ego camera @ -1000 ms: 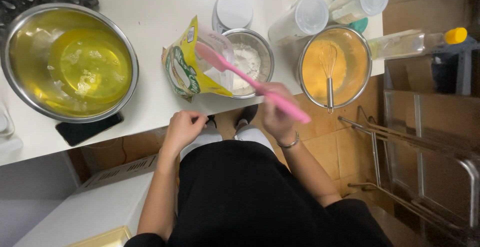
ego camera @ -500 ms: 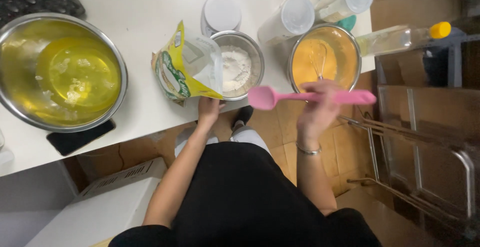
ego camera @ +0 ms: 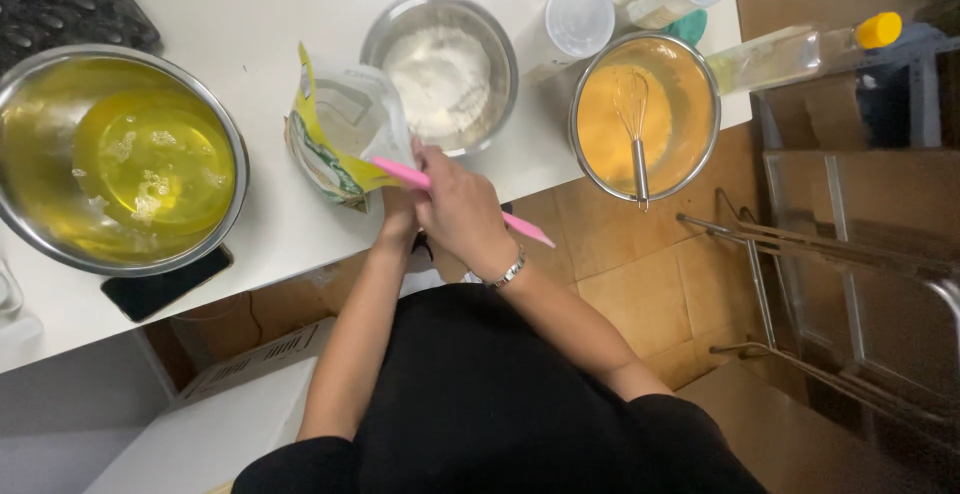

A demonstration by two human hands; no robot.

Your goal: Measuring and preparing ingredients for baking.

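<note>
Two hands: both now meet at the yellow-and-white flour bag (ego camera: 345, 139), where half a second ago they were apart.
Right hand: the right hand (ego camera: 462, 209) has swung back from the table edge near the batter bowl and is closed round the pink spatula (ego camera: 400, 174), fingers wrapped on the handle; the blade end pokes into the bag's open mouth and the tail of the handle sticks out behind the wrist toward the floor.
Left hand: the left hand (ego camera: 398, 216) sits under and behind the right one at the bag's lower corner; it seems to steady the bag, but it is mostly hidden, so I cannot tell whether its fingers pinch the bag or only press against it.
Bag: stands tilted on the white table (ego camera: 250, 14), mouth open toward the small steel bowl of flour (ego camera: 442, 69), just beside its rim.
Meaning: judging from the spatula's return into the bag, more flour is being scooped or scraped out toward that bowl.
Neighbours: a large steel bowl of egg whites (ego camera: 125, 159) stands to the left, partly over a dark phone (ego camera: 165, 284); a bowl of orange batter (ego camera: 645, 114) with a whisk (ego camera: 632, 124) resting in it stands to the right, untouched.
Behind: lidded plastic containers (ego camera: 580, 14) and a clear bottle with a yellow cap (ego camera: 800, 49) stand at the far edge.
</note>
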